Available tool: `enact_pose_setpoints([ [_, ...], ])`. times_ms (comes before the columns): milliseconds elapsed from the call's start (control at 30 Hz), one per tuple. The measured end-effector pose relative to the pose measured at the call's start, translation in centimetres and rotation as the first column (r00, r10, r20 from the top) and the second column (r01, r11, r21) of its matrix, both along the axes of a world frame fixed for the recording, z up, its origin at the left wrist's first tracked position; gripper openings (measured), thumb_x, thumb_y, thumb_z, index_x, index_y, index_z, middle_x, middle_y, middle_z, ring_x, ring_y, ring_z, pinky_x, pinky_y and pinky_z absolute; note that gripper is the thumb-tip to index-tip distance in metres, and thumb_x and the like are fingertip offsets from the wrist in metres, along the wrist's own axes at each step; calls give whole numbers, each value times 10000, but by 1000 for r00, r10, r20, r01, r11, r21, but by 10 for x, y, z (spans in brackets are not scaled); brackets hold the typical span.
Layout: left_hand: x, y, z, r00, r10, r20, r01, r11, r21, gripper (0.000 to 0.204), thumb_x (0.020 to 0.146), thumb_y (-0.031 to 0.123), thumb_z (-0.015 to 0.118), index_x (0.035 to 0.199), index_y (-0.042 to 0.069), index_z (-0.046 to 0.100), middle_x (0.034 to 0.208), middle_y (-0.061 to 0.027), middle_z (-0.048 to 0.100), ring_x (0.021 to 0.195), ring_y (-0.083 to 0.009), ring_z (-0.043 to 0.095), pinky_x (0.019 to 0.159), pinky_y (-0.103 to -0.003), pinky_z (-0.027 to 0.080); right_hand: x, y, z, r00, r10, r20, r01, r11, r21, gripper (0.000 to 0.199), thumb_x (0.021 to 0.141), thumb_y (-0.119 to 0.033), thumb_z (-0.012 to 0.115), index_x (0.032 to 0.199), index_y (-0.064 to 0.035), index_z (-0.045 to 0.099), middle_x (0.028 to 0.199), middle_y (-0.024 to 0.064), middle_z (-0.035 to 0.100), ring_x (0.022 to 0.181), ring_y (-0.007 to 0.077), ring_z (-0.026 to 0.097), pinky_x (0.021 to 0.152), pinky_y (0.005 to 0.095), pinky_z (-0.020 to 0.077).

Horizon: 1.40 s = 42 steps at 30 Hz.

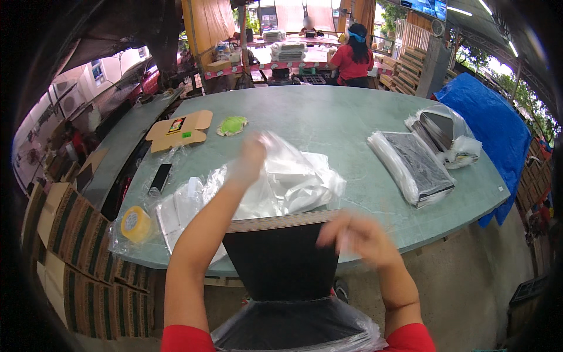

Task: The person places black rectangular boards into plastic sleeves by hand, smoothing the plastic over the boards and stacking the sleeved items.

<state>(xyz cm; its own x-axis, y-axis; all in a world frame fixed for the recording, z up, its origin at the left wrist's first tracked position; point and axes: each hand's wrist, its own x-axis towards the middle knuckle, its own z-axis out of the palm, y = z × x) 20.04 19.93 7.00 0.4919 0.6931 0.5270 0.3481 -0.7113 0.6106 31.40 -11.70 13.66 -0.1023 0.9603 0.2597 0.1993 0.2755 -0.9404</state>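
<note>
My left hand [251,161], blurred by motion, reaches over the table and is closed on a clear plastic bag [281,152], whose edge is lifted. More crumpled clear bags [299,185] lie beneath and beside it. Close to my body stands a black flat stack [281,258] with pale layered edges along its top, leaning against the table's near edge. My right hand [362,237] is smeared by motion at the stack's upper right corner; whether its fingers touch it I cannot tell. Below, nearest me, lies another black stack wrapped in clear plastic [299,325].
On the green table [346,123] are a yellow tape roll [136,224], a black strip [160,178], a flattened cardboard box [179,130], a green pad [232,125] and plastic-wrapped black stacks [413,164]. Cardboard bundles [88,281] stand left; a person [353,58] works beyond.
</note>
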Motion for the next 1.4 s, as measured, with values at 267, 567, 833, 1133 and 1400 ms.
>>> enact_pose_setpoints([
  [267, -146, -187, 31, 682, -347, -644, 357, 926, -121, 239, 750, 160, 490, 943, 21, 488, 887, -197, 516, 835, -335, 502, 725, -417, 400, -67, -75, -161, 777, 630, -2, -529, 651, -544, 587, 843, -453, 369, 1234, -17, 342, 1285, 178, 315, 1194, 295, 296, 981, 353, 233],
  [567, -144, -242, -17, 811, -457, -364, 313, 866, -389, 190, 757, 182, 524, 838, 11, 549, 724, -172, 563, 648, -281, 571, 583, -360, 440, -82, -12, -98, 929, 267, 256, -219, 955, -201, 403, 698, -189, 636, 1046, -34, 503, 841, 134, 585, 721, 226, 565, 644, 324, 441],
  [833, -144, -207, -4, 959, -25, 283, 208, 742, -638, 287, 857, 257, 457, 869, -2, 579, 659, 30, 503, 603, -45, 413, 536, -202, 343, -36, -2, -88, 773, -7, -635, -182, 956, -232, 602, 780, -446, 506, 1150, 18, 404, 1079, 117, 503, 1007, 168, 469, 858, 304, 353],
  [1133, -150, -201, -20, 973, 35, 229, 98, 833, -544, 269, 845, 246, 473, 819, -3, 571, 637, 7, 510, 588, -67, 420, 535, -226, 351, -51, 2, -96, 860, -141, -490, -32, 944, -329, 213, 731, -140, 636, 864, 14, 572, 767, 44, 592, 680, 87, 539, 641, 214, 426],
  [1400, -146, -230, -6, 992, 115, -58, -117, 993, -24, 172, 736, 130, 616, 800, 4, 517, 660, -70, 521, 579, -127, 492, 560, -272, 409, -41, -1, -111, 728, -323, -605, -67, 845, -531, 199, 703, -177, 674, 741, -15, 565, 682, 21, 567, 589, 73, 512, 523, 200, 408],
])
